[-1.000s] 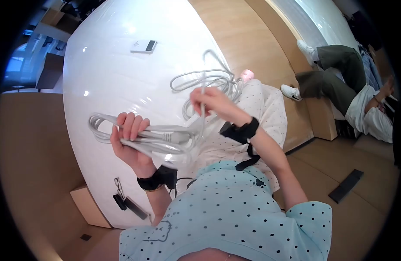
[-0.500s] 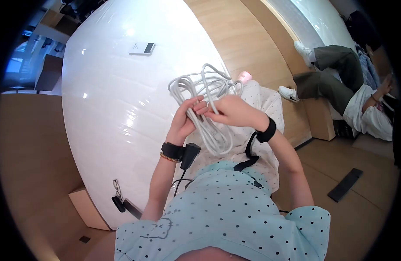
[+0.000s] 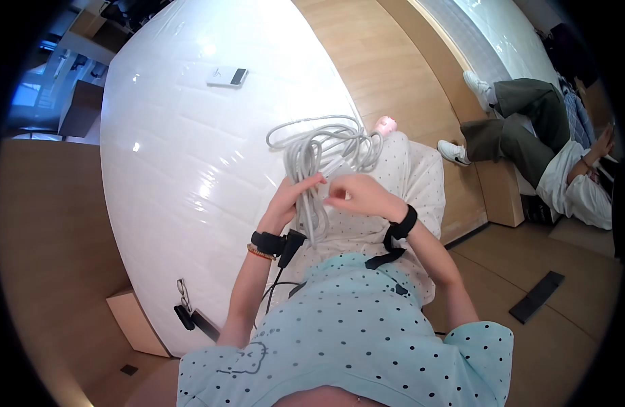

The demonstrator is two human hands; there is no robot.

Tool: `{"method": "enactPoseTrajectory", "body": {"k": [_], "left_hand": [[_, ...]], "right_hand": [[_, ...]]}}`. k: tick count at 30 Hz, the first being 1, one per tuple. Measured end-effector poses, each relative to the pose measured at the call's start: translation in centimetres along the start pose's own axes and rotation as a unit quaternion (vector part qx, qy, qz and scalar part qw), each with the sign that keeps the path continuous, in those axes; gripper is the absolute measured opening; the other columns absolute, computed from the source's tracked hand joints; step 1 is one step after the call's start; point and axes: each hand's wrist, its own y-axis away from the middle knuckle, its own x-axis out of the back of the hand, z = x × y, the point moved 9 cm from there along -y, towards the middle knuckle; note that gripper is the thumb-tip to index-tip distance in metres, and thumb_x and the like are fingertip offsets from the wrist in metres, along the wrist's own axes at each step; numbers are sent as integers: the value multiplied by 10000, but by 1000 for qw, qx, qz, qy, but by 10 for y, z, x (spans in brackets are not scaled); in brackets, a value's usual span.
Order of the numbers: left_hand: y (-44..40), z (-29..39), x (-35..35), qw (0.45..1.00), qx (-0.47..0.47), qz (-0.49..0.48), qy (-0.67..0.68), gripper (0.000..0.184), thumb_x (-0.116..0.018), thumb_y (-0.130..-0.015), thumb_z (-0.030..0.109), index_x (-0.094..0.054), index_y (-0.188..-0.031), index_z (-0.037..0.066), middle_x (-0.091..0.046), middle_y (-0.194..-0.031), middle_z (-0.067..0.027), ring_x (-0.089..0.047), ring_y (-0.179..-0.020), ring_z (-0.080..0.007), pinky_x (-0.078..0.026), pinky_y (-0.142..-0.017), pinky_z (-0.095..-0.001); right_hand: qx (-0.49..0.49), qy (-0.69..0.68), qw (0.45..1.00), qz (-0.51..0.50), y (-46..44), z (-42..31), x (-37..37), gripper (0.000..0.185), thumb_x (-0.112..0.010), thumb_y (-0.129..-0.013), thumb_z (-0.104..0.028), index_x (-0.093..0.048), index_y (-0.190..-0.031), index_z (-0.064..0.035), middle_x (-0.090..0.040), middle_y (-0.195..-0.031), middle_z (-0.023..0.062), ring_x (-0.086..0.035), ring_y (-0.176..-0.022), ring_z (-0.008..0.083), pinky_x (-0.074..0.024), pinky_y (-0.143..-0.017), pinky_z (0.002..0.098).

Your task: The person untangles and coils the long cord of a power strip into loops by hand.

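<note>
A bundle of grey-white cable [image 3: 304,159] hangs in long loops from my left hand [image 3: 285,203], whose fingers and thumb are closed round it. Just right of the bundle is my right hand [image 3: 366,195], slightly blurred, with loosely curled fingers and a gap at the thumb; no cable shows in it. Beyond the hands, more loose loops spread over the white plastic-covered mattress [image 3: 190,149] and the dotted trousers on my legs [image 3: 417,169]. A narrow white piece [image 3: 334,165] shows beside the bundle; its kind is unclear.
A white box-like item with a dark end [image 3: 227,76] lies farther up the mattress. Near my knees is a pink object [image 3: 385,125]. Glasses [image 3: 183,292] and a black item [image 3: 184,317] lie lower left. Another person [image 3: 529,136] sits at the right; a dark strip [image 3: 537,297] lies on the floor.
My right hand has come away from the cable and moved slightly lower right. The bundle in my left hand now hangs narrower and more upright, and a wide loop lies behind it.
</note>
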Motion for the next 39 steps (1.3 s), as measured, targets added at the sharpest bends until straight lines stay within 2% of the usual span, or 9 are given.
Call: {"method": "enactPoseTrajectory", "body": {"k": [3, 9, 13, 15, 19, 23, 27, 32, 39], "left_hand": [[12, 9, 2, 999, -32, 5, -19, 229, -653, -817, 211, -597, -945, 30, -604, -855, -23, -500, -726, -74, -412, -653, -219], [24, 32, -38, 989, -84, -107, -52, 217, -678, -760, 241, -555, -810, 69, -541, -776, -15, -466, -733, -93, -356, -656, -238], [43, 45, -74, 979, -99, -161, -82, 239, -693, -722, 231, -506, -722, 81, -510, -744, -13, -455, -701, -98, -348, -632, -239], [59, 50, -91, 967, -108, -203, -110, 255, -700, -709, 223, -487, -693, 84, -503, -738, -13, -447, -680, -97, -346, -615, -242], [75, 58, -92, 962, -120, -220, -108, 268, -699, -718, 192, -464, -672, 71, -483, -721, -14, -439, -660, -96, -334, -584, -240], [85, 72, -99, 933, -170, -305, -90, 156, -692, -758, 91, -542, -780, 55, -520, -756, 11, -486, -730, -90, -379, -637, -241], [91, 92, -107, 902, -263, -342, -1, 181, -648, -781, 98, -486, -712, 54, -499, -701, -13, -455, -647, -109, -350, -584, -240], [97, 99, -97, 888, -278, -360, 64, 230, -660, -776, 177, -471, -703, 67, -485, -669, -29, -433, -610, -108, -323, -550, -235], [80, 99, -60, 930, -303, -208, 31, 248, -611, -787, 262, -446, -712, 94, -447, -721, -28, -422, -696, -123, -331, -643, -254]], "right_hand": [[15, -30, 973, 230, 13, 27, 56, 213, -668, -739, -172, -580, -861, -21, -600, -882, 111, -587, -779, 268, -464, -657, 340], [89, 146, 907, 385, 0, 11, 89, 267, -698, -677, -71, -592, -917, -23, -595, -992, 104, -522, -1011, 284, -411, -871, 365], [70, -10, 955, 288, -43, 54, 78, 228, -688, -753, -139, -635, -937, -16, -619, -993, 91, -560, -962, 217, -429, -836, 326], [-12, -218, 940, 261, -57, 102, 82, 205, -670, -790, -187, -668, -933, -40, -632, -959, 72, -574, -917, 175, -431, -790, 304], [-28, -341, 916, 209, -60, 121, 83, 215, -643, -828, -212, -688, -960, -49, -629, -1084, 85, -569, -990, 150, -425, -879, 285], [24, -260, 960, 96, -68, 100, 68, 201, -601, -828, -160, -689, -987, -74, -519, -1263, 103, -484, -1152, 207, -368, -967, 337], [108, -63, 983, 138, -72, 89, 68, 225, -547, -849, -143, -662, -1038, -107, -438, -1338, 106, -384, -1250, 229, -311, -1017, 347], [96, -274, 904, 312, -52, 40, 151, 245, -427, -919, -100, -584, -896, 87, -666, -795, 70, -627, -820, 196, -468, -813, 324], [-68, -29, 988, 138, -41, -1, 140, 340, -434, -898, -257, -628, -738, -29, -557, -609, 50, -523, -594, 163, -413, -564, 321]]}}
